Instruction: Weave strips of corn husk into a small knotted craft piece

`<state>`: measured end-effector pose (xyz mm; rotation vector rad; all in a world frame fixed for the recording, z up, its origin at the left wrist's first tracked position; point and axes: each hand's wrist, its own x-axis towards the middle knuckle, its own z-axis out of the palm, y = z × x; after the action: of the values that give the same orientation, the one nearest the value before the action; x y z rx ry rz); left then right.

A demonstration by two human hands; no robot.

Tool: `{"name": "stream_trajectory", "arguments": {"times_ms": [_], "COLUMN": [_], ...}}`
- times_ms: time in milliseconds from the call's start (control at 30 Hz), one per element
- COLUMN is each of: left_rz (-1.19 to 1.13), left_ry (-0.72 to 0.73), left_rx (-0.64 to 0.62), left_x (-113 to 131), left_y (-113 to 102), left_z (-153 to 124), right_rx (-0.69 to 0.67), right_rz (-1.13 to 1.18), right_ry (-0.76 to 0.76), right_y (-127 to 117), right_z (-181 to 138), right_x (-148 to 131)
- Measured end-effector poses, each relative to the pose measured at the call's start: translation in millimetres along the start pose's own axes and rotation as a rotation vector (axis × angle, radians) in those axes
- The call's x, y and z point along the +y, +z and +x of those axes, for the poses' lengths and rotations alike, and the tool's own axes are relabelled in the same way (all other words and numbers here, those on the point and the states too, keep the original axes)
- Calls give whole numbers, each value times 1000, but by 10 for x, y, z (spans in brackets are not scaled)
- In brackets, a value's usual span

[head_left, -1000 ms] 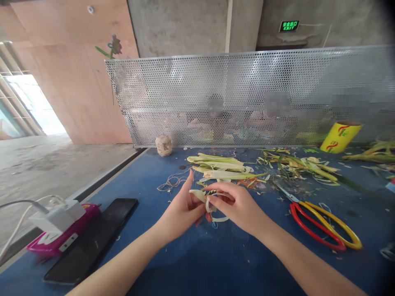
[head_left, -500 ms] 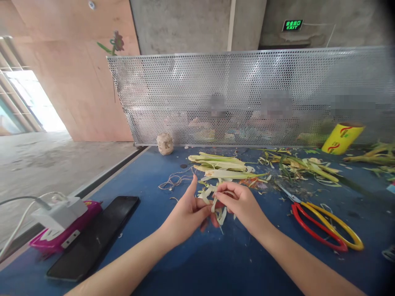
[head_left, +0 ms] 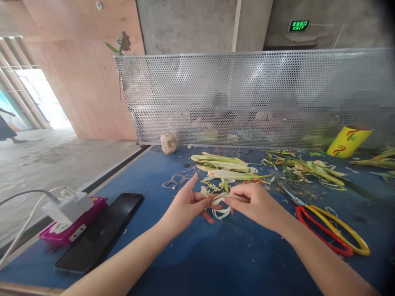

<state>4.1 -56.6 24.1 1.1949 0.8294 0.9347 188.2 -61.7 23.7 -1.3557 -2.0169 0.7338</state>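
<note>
My left hand and my right hand meet over the blue table. Both pinch a pale yellow-green leaf strip between them; its curled end hangs down to the table. My left index finger points up. Just behind the hands lies a small heap of cut leaf pieces, and further back a bundle of long pale leaves.
Red and yellow scissors lie to the right. A black phone and a pink box with a white charger sit at the left edge. Loose twine, a twine ball, a yellow roll and a perforated metal screen stand behind.
The hands have drawn slightly apart, stretching the leaf strip between them. The view has shifted a little to the right.
</note>
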Motion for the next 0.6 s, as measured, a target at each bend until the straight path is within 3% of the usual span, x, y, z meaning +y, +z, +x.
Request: {"name": "stream_trajectory", "arguments": {"times_ms": [67, 133, 400, 600], "left_rz": [4, 8, -30, -62], "left_ry": [-17, -32, -132, -167], "left_rx": [-15, -33, -13, -123], "left_x": [-11, -21, -11, 4], "left_y": [-7, -11, -16, -6], "left_z": [4, 6, 5, -21], "right_rx": [-136, -150, -16, 116], "right_rz": [221, 323, 110, -68], "right_ry": [8, -9, -116, -128], "right_y": [-63, -109, -120, -66], "right_z": [10, 22, 27, 88], "right_x": [14, 23, -16, 63]}}
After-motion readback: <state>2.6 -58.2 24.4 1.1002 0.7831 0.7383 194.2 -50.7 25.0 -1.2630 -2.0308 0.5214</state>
